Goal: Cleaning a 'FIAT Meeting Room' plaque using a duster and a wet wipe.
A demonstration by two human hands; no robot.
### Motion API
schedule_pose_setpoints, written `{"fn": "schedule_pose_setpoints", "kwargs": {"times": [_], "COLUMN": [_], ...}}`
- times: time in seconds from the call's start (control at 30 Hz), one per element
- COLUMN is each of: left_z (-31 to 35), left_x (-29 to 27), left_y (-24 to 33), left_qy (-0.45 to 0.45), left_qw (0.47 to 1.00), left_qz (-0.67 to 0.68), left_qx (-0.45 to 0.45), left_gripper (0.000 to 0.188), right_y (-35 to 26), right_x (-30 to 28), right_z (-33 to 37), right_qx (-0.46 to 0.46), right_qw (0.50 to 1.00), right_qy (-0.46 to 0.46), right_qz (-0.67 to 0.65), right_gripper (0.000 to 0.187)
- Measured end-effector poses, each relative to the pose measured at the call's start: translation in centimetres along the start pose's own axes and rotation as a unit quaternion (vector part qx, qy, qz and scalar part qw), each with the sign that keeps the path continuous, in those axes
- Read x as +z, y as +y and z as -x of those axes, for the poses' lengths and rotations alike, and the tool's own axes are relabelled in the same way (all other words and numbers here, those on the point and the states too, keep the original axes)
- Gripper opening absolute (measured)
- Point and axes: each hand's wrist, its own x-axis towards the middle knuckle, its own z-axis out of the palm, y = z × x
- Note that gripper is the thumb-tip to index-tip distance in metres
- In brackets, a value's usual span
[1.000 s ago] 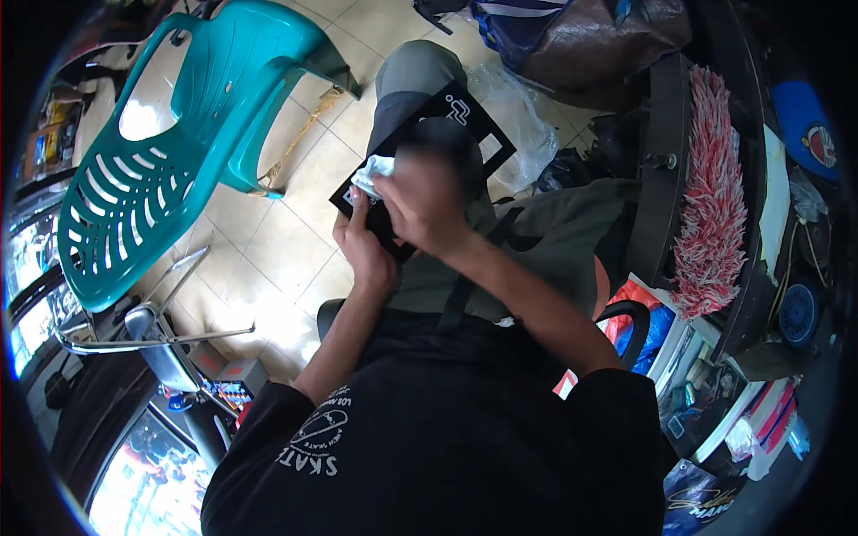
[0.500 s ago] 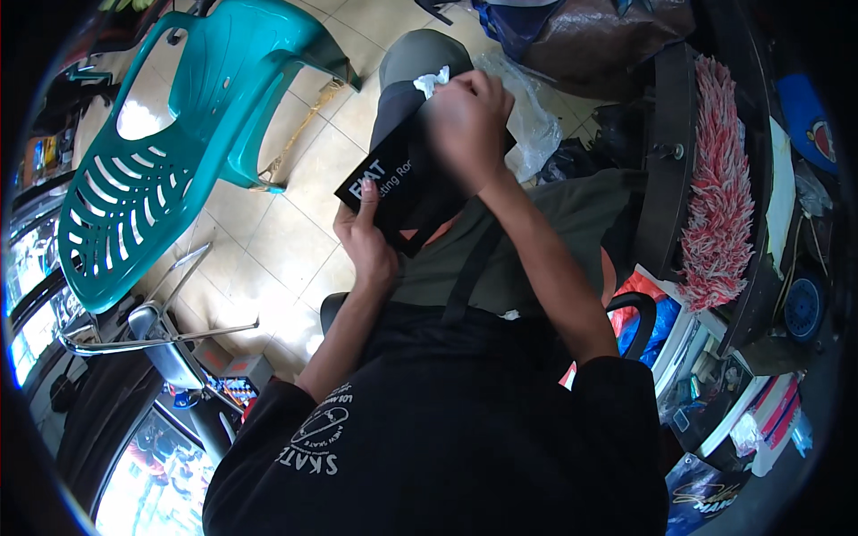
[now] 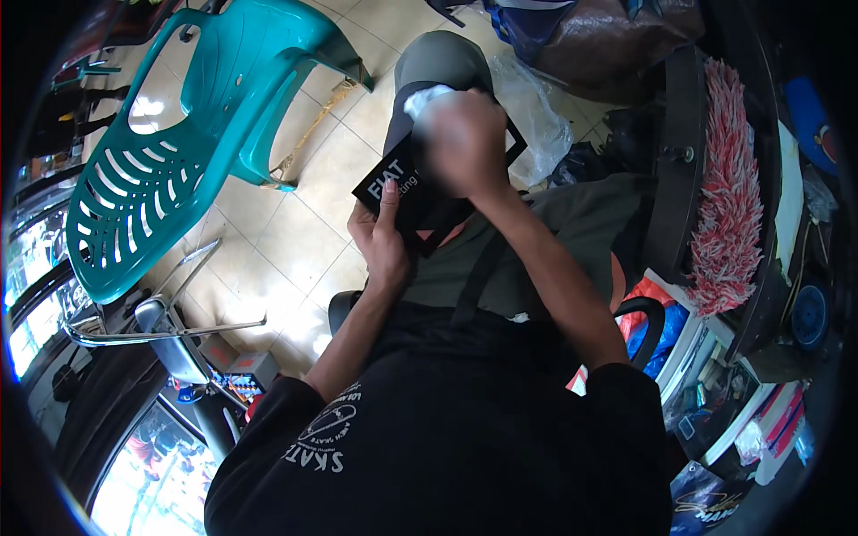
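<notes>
A flat black sign (image 3: 389,183) with pale lettering lies tilted above my lap. My left hand (image 3: 384,246) grips its lower left edge, thumb on the front and the other fingers behind. Over the sign's right part, my right hand (image 3: 469,143) is closed and smeared by motion. Crumpled white tissue (image 3: 424,100) sticks out from its finger side. My right hand and wrist hide much of the sign's face. Whether the tissue touches the surface, I cannot tell.
At the left stands a green plastic chair (image 3: 210,116), with a metal-legged stool (image 3: 165,322) nearer. A clear plastic bag (image 3: 541,116) lies on the tiled floor beyond my knee. To the right are a red-and-white fluffy duster (image 3: 726,196) and a dark cabinet (image 3: 675,192) with cluttered shelves.
My right hand has moved left and slightly down over the sign, with the tissue. The left hand keeps its hold on the sign. The whole view has shifted a little.
</notes>
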Motion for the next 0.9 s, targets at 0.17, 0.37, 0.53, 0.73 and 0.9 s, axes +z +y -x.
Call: {"fn": "schedule_pose_setpoints", "kwargs": {"times": [0.17,0.37,0.53,0.73,0.9], "left_z": [-0.9,-0.8,-1.7,-7.4,-12.6], "left_x": [-1.0,0.6,1.9,-3.3,-2.7], "left_y": [-0.9,0.2,3.3,3.5,7.6], "left_qy": [0.0,0.001,0.03,-0.165,-0.275], "left_qw": [1.0,0.997,0.984,0.946,0.845], "left_qz": [0.0,-0.078,-0.11,-0.245,-0.454], "left_qx": [-0.02,-0.022,-0.136,-0.135,-0.057], "left_gripper": [0.023,0.024,0.043,0.033,0.04], "right_y": [-2.1,-2.4,-0.1,-1.1,0.2], "right_x": [1.0,0.3,0.6,-2.4,-3.6], "right_z": [2.1,1.0,-1.5,1.3,4.5], "right_qx": [-0.104,-0.026,0.153,0.201,0.294], "right_qw": [0.989,0.987,0.976,0.966,0.924], "right_qy": [-0.081,-0.106,0.027,0.012,0.057], "right_qz": [-0.069,-0.116,-0.154,-0.161,-0.238], "right_gripper": [0.014,0.016,0.007,0.02,0.014]}}
